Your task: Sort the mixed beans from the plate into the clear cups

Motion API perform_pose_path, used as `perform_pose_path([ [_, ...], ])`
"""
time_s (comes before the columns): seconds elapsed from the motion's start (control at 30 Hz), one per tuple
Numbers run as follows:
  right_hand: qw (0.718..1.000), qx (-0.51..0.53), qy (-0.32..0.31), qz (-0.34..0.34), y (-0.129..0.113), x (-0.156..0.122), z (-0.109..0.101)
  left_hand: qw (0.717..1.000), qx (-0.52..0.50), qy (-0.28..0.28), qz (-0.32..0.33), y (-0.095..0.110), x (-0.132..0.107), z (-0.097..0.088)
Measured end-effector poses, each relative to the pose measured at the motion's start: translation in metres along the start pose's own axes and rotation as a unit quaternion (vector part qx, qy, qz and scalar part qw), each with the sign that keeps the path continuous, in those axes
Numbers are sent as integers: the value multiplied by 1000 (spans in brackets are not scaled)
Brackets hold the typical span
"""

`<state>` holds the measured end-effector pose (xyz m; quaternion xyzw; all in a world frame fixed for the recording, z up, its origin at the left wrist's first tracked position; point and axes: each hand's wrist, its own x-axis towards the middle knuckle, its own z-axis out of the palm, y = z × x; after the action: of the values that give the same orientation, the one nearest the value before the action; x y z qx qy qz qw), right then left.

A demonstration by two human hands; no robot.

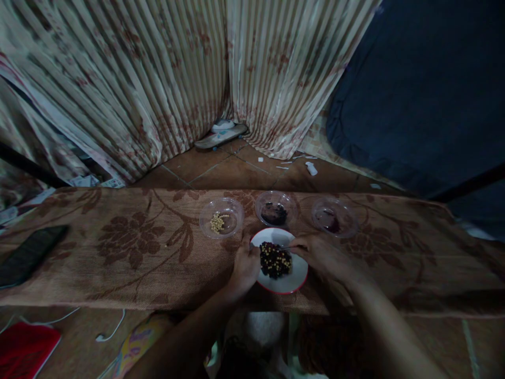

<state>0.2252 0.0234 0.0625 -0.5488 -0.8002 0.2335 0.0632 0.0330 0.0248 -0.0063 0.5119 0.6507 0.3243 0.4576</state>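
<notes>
A white plate with a red rim holds a heap of mixed dark and pale yellow bead-like pieces. My left hand is closed at the plate's left edge, gripping the rim. From the right, my right hand reaches over the plate, its fingers pinched on a thin metal utensil whose tip lies at the heap; its exact kind is unclear. Behind the plate stand clear plastic bowls: the left bowl with yellow pieces, the middle bowl with black pieces, the right bowl with dark reddish pieces.
A brown floral cloth covers the long table. A dark phone lies at its left end. Beyond are striped curtains, a skateboard on the tiled floor, and a dark blue covering. White earphones lie below the table's front edge.
</notes>
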Motion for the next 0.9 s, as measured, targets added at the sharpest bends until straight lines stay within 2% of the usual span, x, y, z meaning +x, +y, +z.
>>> perform_pose_path([
  [0.17, 1000, -11, 12, 1, 0, 0, 1, 999, 31, -2, -9, 4, -1, -2],
  [0.33, 1000, -13, 20, 2, -3, 0, 0, 1000, 11, 6, -13, 2, -1, -1],
  [0.63, 998, 37, 43, -17, 6, 0, -1, 1000, 16, 1, -2, -2, 0, 0],
  [0.77, 996, 55, 62, -11, 5, -1, -7, 1000, 6, -9, 5, -1, 0, 0],
  [0.9, 993, 78, 87, -29, -5, 8, -19, 1000, 10, -2, 13, 0, 0, -1],
])
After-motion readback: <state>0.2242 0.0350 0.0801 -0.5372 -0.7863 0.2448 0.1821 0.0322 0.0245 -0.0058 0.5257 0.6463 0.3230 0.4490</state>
